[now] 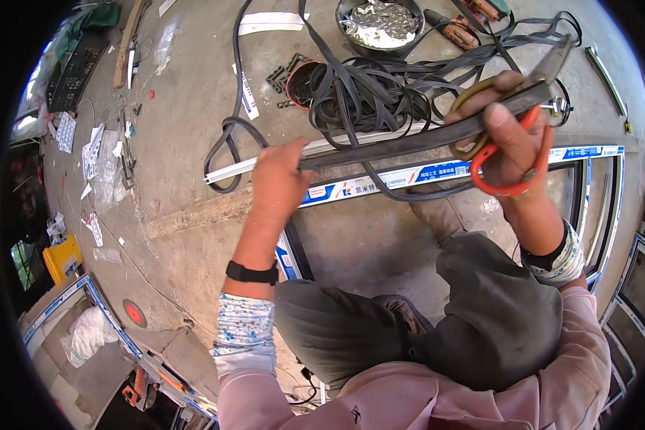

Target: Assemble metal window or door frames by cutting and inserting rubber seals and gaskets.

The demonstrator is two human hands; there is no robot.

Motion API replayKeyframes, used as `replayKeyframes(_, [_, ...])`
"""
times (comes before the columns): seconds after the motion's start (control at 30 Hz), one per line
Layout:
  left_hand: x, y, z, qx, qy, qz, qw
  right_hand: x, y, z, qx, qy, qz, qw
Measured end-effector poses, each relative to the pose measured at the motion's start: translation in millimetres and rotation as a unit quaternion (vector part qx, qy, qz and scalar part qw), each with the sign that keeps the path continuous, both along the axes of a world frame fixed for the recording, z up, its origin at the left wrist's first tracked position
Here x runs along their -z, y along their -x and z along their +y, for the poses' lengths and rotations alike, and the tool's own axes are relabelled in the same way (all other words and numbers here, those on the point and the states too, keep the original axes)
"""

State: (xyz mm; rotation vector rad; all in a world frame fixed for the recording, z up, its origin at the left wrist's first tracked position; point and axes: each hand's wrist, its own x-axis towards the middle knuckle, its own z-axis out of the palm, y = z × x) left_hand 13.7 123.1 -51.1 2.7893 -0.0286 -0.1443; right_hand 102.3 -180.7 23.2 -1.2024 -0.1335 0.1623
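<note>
A black rubber sealing strip (pixel 401 147) is stretched between my two hands, above a window frame (pixel 408 174) wrapped in blue and white film. My left hand (pixel 279 175) is closed round its left part. On the right, my right hand (pixel 512 132) grips the strip near its cut-looking end, thumb on top. The same hand carries a pair of scissors (pixel 505 186) with an orange-red loop and a yellowish loop; their blades (pixel 552 61) point up and away past the strip. Whether the blades are parted is hard to see.
A tangled heap of black strip (pixel 365 93) lies beyond the frame, by a small red-rimmed pot (pixel 304 82). Farther back stand a dark basin (pixel 381 46) with shiny contents and a power drill (pixel 455 30). Scraps litter the left floor near a yellow box (pixel 63 259).
</note>
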Motion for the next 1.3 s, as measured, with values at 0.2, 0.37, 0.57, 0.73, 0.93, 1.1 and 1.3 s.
replayKeyframes(0.2, [-32, -21, 172, -0.198, -0.168, -0.169, 0.951, -8, -30, -113, 0.206, 0.034, 0.027, 0.977])
replayKeyframes(0.37, [-158, 9, 349, -0.377, -0.402, -0.210, 0.808, 34, -54, -218, 0.356, 0.000, 0.059, 0.933])
replayKeyframes(0.57, [-241, 51, 260, -0.129, -0.347, -0.288, 0.883, 122, -33, -325, 0.332, 0.067, 0.185, 0.922])
replayKeyframes(0.73, [-189, 122, 169, -0.039, -0.322, -0.029, 0.945, 185, 0, -344, 0.380, 0.096, 0.290, 0.873])
replayKeyframes(0.93, [-110, 151, 69, 0.032, -0.031, 0.298, 0.954, 193, -8, -378, 0.460, 0.141, 0.308, 0.821])
replayKeyframes(1.1, [-101, 142, 59, -0.073, 0.084, 0.341, 0.933, 198, -22, -389, 0.479, 0.268, 0.320, 0.772])
replayKeyframes(1.3, [-103, 116, 46, 0.006, 0.095, 0.357, 0.929, 209, -18, -401, 0.533, 0.425, 0.262, 0.683])
